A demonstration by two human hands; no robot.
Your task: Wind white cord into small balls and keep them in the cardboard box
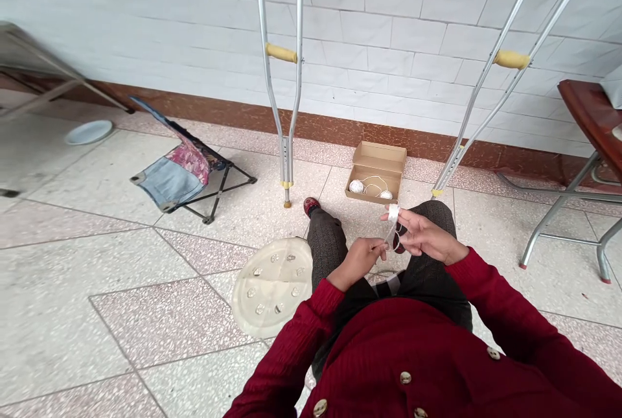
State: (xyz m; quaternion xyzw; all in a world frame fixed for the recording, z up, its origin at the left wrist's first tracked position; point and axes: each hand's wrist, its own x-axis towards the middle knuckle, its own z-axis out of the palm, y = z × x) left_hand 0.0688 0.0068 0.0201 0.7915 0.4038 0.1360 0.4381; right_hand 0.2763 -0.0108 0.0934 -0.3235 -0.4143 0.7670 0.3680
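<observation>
My left hand [359, 261] and my right hand [422, 234] are held up together over my lap. A white cord [392, 213] is wound in a small bundle around the fingers of my right hand. A strand runs down from it to my left hand [359, 261], whose fingers pinch it. An open cardboard box [376, 157] stands on the floor beyond my foot. It holds a ball of white cord [356, 186], a smaller ball [386, 195] and a loose thread. A round translucent plastic lid [272, 286] with several small fittings lies left of my knee.
A pair of aluminium crutches [286, 74] leans against the tiled wall, one on each side of the box. A folding stool [194, 172] lies at the left, beside a pale dish [89, 132]. A metal-legged table [587, 120] stands at the right.
</observation>
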